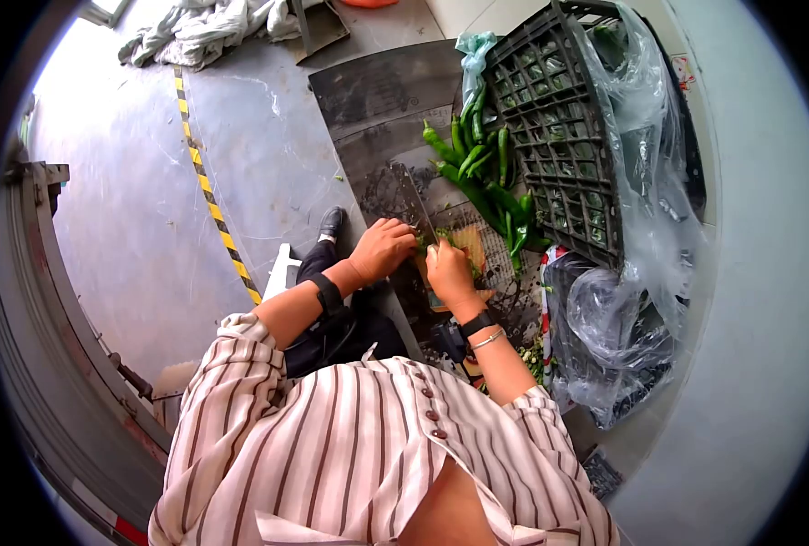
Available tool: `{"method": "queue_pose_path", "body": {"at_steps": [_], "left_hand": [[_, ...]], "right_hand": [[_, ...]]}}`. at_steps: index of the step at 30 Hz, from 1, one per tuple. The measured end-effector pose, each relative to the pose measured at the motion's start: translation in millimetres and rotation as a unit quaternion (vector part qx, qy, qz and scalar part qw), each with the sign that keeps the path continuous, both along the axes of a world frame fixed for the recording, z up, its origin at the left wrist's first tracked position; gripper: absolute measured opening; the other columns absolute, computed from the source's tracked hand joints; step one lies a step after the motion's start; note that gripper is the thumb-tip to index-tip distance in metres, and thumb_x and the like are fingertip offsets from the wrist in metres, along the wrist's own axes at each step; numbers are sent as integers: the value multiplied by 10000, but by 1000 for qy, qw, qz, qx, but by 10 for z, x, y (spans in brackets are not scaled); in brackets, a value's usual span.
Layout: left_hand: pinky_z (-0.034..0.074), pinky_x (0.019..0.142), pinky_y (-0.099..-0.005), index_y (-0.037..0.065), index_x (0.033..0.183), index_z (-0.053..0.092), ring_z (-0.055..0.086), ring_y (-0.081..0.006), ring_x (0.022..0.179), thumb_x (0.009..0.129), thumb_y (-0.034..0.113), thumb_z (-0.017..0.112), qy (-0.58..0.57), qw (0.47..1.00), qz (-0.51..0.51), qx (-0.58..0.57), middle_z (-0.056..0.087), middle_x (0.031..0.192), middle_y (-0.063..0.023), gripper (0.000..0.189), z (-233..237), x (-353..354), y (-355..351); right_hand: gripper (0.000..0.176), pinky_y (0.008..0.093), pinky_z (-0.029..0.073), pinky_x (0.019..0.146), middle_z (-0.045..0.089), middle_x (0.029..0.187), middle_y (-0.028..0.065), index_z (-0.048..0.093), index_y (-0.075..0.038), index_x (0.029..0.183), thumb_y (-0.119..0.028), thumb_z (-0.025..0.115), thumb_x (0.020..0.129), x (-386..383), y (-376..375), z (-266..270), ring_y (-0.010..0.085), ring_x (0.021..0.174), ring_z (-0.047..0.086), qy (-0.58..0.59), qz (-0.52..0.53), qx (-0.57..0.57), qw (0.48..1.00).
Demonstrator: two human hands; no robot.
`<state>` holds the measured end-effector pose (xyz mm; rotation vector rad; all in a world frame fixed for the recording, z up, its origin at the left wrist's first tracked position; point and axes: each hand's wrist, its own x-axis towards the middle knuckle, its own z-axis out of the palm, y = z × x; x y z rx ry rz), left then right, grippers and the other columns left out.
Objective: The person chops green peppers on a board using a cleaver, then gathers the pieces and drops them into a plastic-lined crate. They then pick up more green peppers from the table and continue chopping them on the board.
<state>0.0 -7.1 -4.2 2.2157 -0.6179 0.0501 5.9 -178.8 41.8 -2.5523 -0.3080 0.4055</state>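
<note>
My right hand (450,273) is closed around the handle of a knife (425,211), its thin blade pointing away from me. Just to its left, my left hand (386,247) has its fingers curled down beside the blade, with a bit of green pepper showing at the fingertips; most of that piece is hidden. Under both hands lies a worn cutting board (470,244) with chopped green bits on it. Beyond the knife, a heap of long green peppers (477,168) spreads over the dark mat (364,114).
A black plastic crate (559,136) stands tilted at the right, draped with clear plastic (646,118). More crumpled plastic film (609,314) lies below it. Yellow-and-black tape (206,187) crosses the floor at left. Grey cloth (209,32) lies at the back.
</note>
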Motion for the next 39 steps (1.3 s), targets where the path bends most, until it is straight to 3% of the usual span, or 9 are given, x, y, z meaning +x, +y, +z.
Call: {"method": "queue_pose_path", "body": {"at_steps": [7,10,12,14,18,26,29,39], "left_hand": [[399,754,-320,136,870,614,531,-197,874,733,160,677,16,1000,-4,18,577,900,-3,153,-54,-37,-13],[388,740,-325,131,830,597,518,-200,855,726,172,659,-3,1000,14,5,535,828,-8,127,-71,-41,-2],[398,756,-322,134,873,617,533,-194,883,729,166,682,11,1000,0,24,584,934,-4,161,-67,-52,3],[398,756,-322,134,868,617,533,-195,880,730,169,682,15,1000,0,26,584,928,-5,157,-55,-56,6],[383,735,-318,134,817,593,514,-193,851,730,175,660,-17,1000,18,-9,538,834,-1,117,-36,-26,-3],[408,764,-329,124,864,610,528,-214,891,716,168,679,-16,999,34,-22,576,897,-16,169,-23,-30,-3],[415,776,-331,127,863,608,531,-218,909,710,175,687,25,998,43,-32,580,906,-19,179,-28,-40,-4],[380,731,-321,144,812,598,511,-199,826,707,211,693,-12,999,41,-14,534,800,-4,157,-52,-73,42]], "right_hand": [[193,500,462,585,593,696,251,529,26,826,-154,499,887,-146,-190,330,433,667,584,55,37,-5,998],[185,498,465,590,594,695,251,526,24,828,-149,498,886,-217,-212,406,434,671,586,75,39,-22,996],[182,497,467,591,594,692,251,524,24,829,-147,499,885,-229,-203,396,435,670,586,79,38,-24,996],[177,499,468,595,596,694,249,521,21,827,-146,501,884,-235,-182,392,435,672,587,87,26,-22,996],[173,498,469,593,598,697,249,518,17,821,-144,504,883,-243,-167,258,434,677,590,87,21,-40,995],[197,502,464,609,596,709,263,550,33,863,-161,523,877,-53,75,-48,440,684,585,6,-13,-20,1000],[189,494,470,601,599,705,252,539,17,837,-167,520,878,-74,-37,1,430,680,591,-9,-20,-2,1000],[160,489,480,577,601,675,222,500,-10,820,-158,513,880,-304,-120,341,414,651,599,36,43,-44,997]]}}
